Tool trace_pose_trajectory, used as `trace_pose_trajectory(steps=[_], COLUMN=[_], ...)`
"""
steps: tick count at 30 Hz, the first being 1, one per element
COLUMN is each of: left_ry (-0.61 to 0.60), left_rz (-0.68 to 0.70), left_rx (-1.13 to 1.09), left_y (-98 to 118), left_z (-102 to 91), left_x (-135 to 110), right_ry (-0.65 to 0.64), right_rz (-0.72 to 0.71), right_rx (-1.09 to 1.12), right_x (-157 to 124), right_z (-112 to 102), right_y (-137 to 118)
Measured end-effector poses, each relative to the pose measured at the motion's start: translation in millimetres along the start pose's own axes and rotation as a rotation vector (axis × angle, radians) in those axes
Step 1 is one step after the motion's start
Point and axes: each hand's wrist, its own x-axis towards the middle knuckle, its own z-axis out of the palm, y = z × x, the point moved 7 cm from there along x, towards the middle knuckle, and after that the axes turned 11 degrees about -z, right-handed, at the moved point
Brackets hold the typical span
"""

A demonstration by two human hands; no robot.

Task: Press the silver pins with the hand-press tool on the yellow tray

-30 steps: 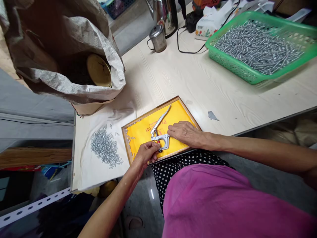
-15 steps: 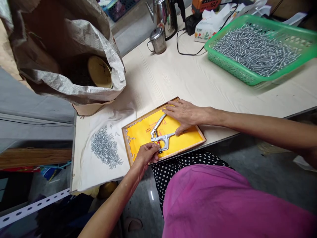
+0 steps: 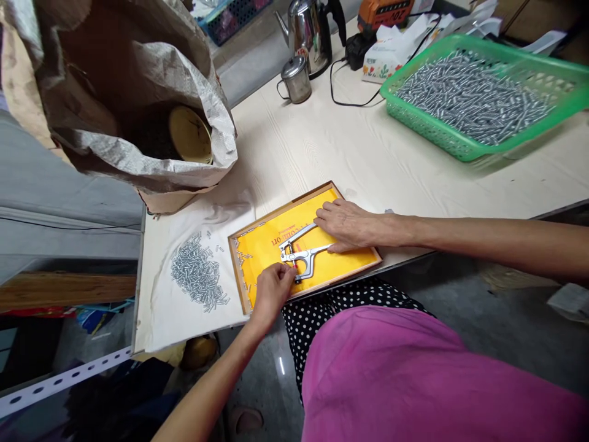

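Note:
Silver hand press pliers point(image 3: 300, 252) lie on a yellow-lined wooden tray point(image 3: 359, 263) at the table's near edge. My right hand point(image 3: 347, 224) wraps over the pliers' two handles, squeezing them close together. My left hand point(image 3: 272, 288) is pinched at the pliers' jaw, its fingertips holding a small piece I cannot make out. Several small metal tubes lie along the tray's left rim.
A heap of small metal tubes point(image 3: 197, 275) lies on white cloth left of the tray. A green basket point(image 3: 473, 92) full of metal tubes stands at the back right. A big open sack point(image 3: 133, 98) stands at left. A kettle point(image 3: 310, 27), a metal mug point(image 3: 296, 78) and a cable are at the back.
My right hand moved from the pliers' head out to the handles and has pressed the raised upper handle down toward the lower one. My left hand stayed at the jaw.

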Motion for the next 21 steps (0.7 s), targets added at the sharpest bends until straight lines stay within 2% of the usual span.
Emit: trace_pose_trajectory(steps=[2, 3, 5, 7, 10, 13, 18, 21], left_ry=[0.228, 0.295, 0.333, 0.316, 0.243, 0.193, 0.127, 0.114], left_rz=[0.28, 0.413, 0.629, 0.762, 0.82, 0.827, 0.872, 0.854], left_rx=[0.198, 0.276, 0.403, 0.501, 0.607, 0.656, 0.636, 0.62], left_y=[24, 36, 57, 72, 82, 84, 88, 89], left_z=[-5.1, -2.2, 10.8, 23.8, 34.9, 35.8, 36.7, 38.0], left_x=[-11, -16, -18, -13, 3, 13, 14, 13], right_ry=[-0.013, -0.015, -0.005, 0.009, -0.011, -0.02, 0.068, 0.088], right_rz=[0.005, 0.007, 0.004, 0.001, 0.022, 0.03, 0.024, 0.044], right_rx=[0.002, -0.003, -0.02, -0.031, -0.015, 0.013, 0.016, 0.016], right_x=[-2, -3, -3, -2, -1, -3, -9, -11], right_z=[-1, -2, -4, -5, -3, 0, 2, 7], right_y=[-5, -7, -10, -12, -11, -10, -17, -20])
